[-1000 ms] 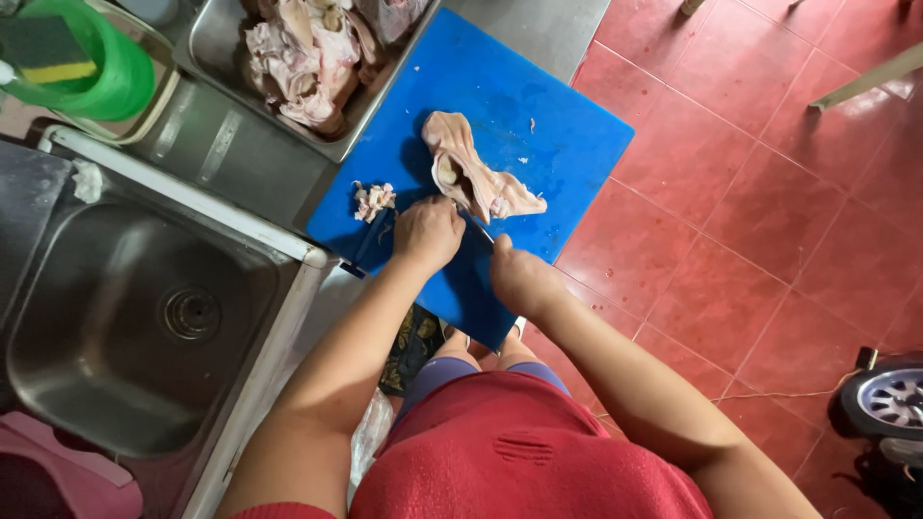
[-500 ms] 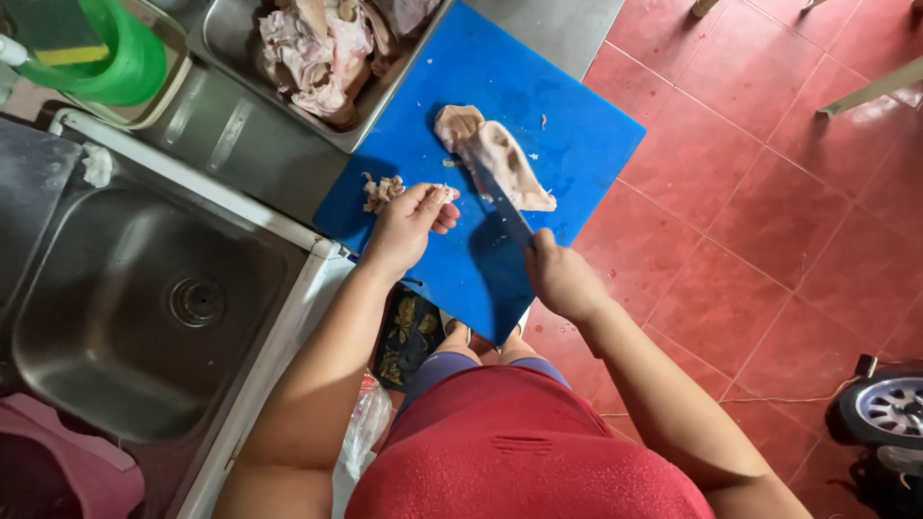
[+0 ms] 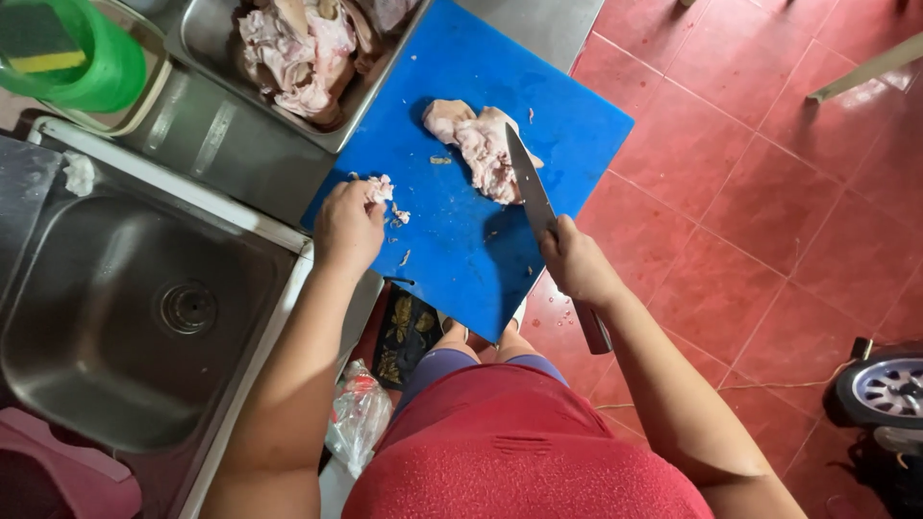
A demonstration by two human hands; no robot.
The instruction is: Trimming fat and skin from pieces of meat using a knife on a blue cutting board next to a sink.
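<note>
With the right hand [image 3: 577,264] gripping the knife [image 3: 532,189], blade lying across the meat [image 3: 478,146] at the board's [image 3: 577,115] 12 o'clock, it seems wise to keep the left hand [image 3: 348,229], pinching scraps [image 3: 381,188] at 9 o'clock, well clear.

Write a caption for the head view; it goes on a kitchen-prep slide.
Left hand gathers small scraps on a blue cutting board while right hand holds a knife against raw meat.
</note>
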